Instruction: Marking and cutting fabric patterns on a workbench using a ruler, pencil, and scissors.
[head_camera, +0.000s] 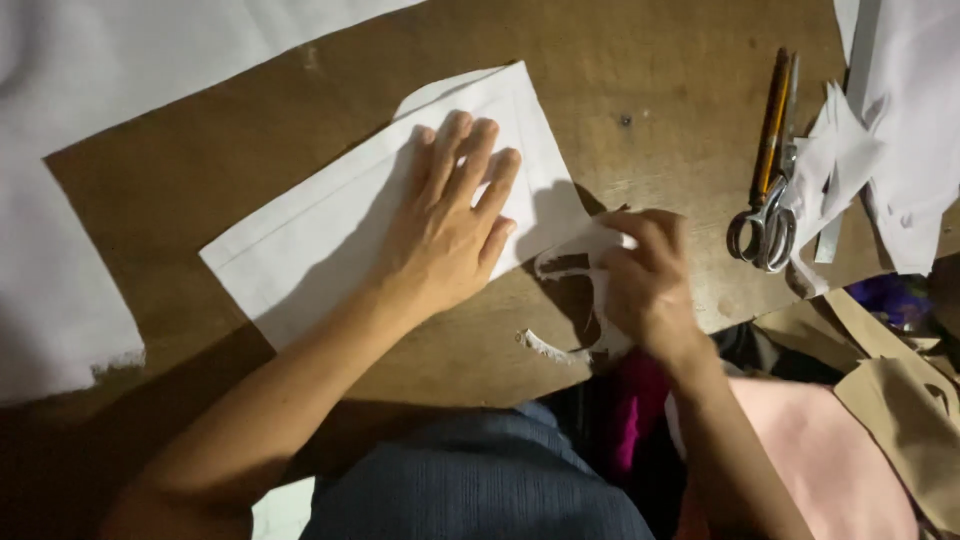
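My left hand (452, 222) lies flat, fingers spread, on a white rectangular cloth piece (330, 225) with stitched lines along its edges, pressing it onto the brown table (640, 90). My right hand (648, 283) is closed on a thin white strip of trimmed cloth (560, 262) that curls off the piece's lower right corner toward the table's front edge.
Scissors (768, 215) and a yellow pencil (771, 120) lie at the right. White cloth scraps (880, 150) are piled at the far right; a large white sheet (60, 200) covers the left. Brown paper pieces (900, 400) and pink and magenta cloth (630, 410) hang below the edge.
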